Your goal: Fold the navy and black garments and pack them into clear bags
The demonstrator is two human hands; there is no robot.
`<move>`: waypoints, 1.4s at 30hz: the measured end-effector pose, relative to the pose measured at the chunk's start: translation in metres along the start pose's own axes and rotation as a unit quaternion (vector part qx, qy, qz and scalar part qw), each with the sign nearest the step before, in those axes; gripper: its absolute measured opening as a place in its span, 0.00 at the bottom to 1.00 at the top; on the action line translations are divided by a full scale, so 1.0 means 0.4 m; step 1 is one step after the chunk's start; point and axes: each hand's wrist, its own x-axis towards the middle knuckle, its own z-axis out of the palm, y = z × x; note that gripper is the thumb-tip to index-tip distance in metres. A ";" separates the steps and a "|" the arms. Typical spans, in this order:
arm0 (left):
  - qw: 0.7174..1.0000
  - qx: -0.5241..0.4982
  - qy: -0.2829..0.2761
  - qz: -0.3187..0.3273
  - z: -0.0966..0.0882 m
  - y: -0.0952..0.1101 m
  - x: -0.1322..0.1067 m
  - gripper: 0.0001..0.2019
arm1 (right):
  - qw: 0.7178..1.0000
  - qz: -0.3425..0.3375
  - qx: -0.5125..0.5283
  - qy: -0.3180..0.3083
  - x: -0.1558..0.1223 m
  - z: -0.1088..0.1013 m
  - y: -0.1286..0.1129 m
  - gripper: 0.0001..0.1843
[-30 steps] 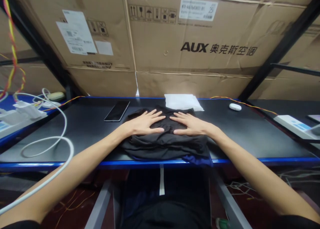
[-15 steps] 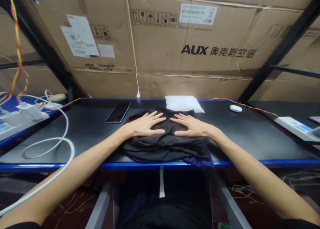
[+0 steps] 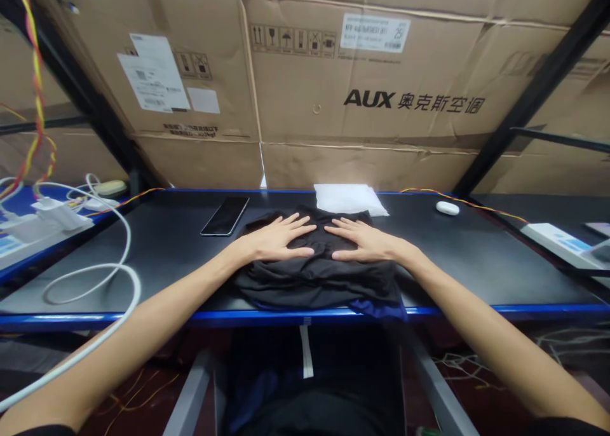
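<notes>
A crumpled black cloth (image 3: 314, 283), perhaps a garment, lies at the front of the table, with a dark blue part (image 3: 379, 307) showing at its right front edge. My left hand (image 3: 282, 238) rests palm down on the cloth's left half, fingers spread. On the right half lies my right hand (image 3: 363, 239), also flat with its fingers apart. The two thumbs point at each other across a small gap. Neither hand grips anything. Just behind the cloth is a white packet or stack of tissues (image 3: 350, 199).
A phone (image 3: 225, 216) lies left of the cloth, and a small white case (image 3: 447, 208) sits at the right rear. A white cable (image 3: 136, 290) loops over the left side near a power strip (image 3: 42, 223). Cardboard boxes (image 3: 305, 115) stand behind the black tabletop (image 3: 481, 264).
Both hands stay flat on the black cloth in nearly the same place. The view has shifted very slightly; nothing has been picked up or let go.
</notes>
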 end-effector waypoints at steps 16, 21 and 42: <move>1.000 -0.007 -0.004 -0.003 -0.007 0.008 -0.003 0.41 | 1.000 -0.004 -0.006 -0.003 -0.001 0.000 0.008 0.50; 1.000 -0.004 -0.005 -0.004 -0.008 0.010 -0.004 0.41 | 1.000 -0.004 -0.004 0.000 0.000 0.000 0.008 0.50; 1.000 -0.010 -0.002 -0.006 0.000 -0.001 0.002 0.41 | 1.000 0.004 -0.009 -0.005 0.000 -0.003 0.002 0.51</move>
